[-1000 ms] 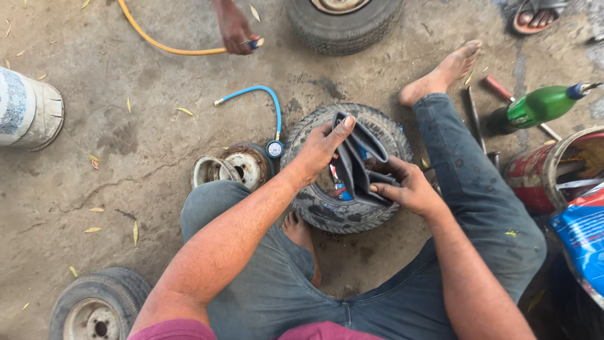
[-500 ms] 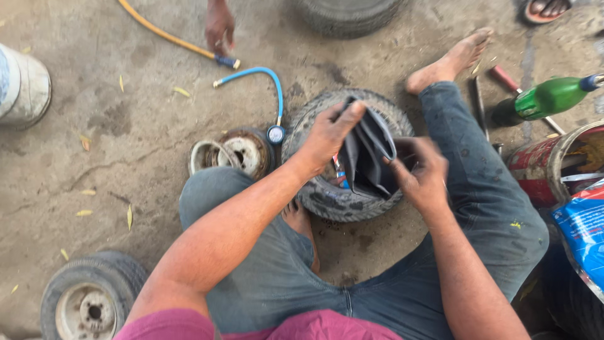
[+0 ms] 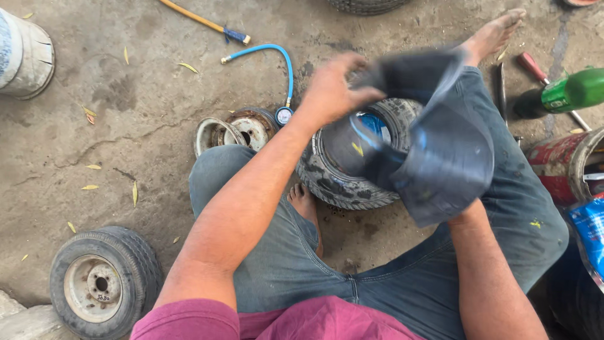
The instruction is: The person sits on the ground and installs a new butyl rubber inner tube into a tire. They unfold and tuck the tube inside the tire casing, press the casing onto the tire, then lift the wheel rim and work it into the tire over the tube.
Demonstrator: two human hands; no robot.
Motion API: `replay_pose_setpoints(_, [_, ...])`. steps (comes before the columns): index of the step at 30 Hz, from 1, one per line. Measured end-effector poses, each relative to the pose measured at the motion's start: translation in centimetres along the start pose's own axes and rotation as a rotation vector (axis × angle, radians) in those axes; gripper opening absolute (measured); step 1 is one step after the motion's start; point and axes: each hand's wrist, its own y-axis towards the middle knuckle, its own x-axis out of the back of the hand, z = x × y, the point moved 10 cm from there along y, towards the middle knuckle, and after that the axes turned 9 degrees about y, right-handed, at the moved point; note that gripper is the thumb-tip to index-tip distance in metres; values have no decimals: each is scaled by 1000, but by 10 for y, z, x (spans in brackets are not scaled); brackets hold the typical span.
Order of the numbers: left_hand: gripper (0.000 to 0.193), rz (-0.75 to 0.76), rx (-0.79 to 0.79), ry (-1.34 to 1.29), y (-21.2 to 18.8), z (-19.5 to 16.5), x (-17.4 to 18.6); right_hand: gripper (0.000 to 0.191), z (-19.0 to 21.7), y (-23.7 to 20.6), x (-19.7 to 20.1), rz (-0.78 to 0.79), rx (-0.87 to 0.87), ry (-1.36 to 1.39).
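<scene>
Both hands grip a limp dark inner tube (image 3: 440, 157) lifted above the small tyre (image 3: 352, 182) — left hand (image 3: 330, 88) pinching its upper edge, right hand hidden behind it. Green bottle (image 3: 566, 93) and red drum (image 3: 563, 167) stand right — cracked concrete ground (image 3: 126, 126) beneath.

dark grey inner tube (image 3: 447, 164), black treaded tyre (image 3: 333, 182), green bottle (image 3: 576, 90), blue hose (image 3: 277, 53).

Right hand hidden behind the motion-blurred dark inner tube (image 3: 440, 157).
</scene>
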Motion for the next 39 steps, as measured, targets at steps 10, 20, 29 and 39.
replay_pose_setpoints(10, [94,307,-127,254,-70,-86,-102,29,-19,-5,-9,-82,193,-552])
replay_pose_setpoints(20, [51,265,-30,215,-48,-37,-108,38,-92,-16,-31,74,-606,168])
replay_pose_setpoints(29, [52,59,-37,168,-41,-7,-100,20,33,-9,-66,-42,335,-908])
replay_pose_setpoints(39, [53,196,39,117,-40,-13,-107,16,36,-15,-37,-203,213,-616])
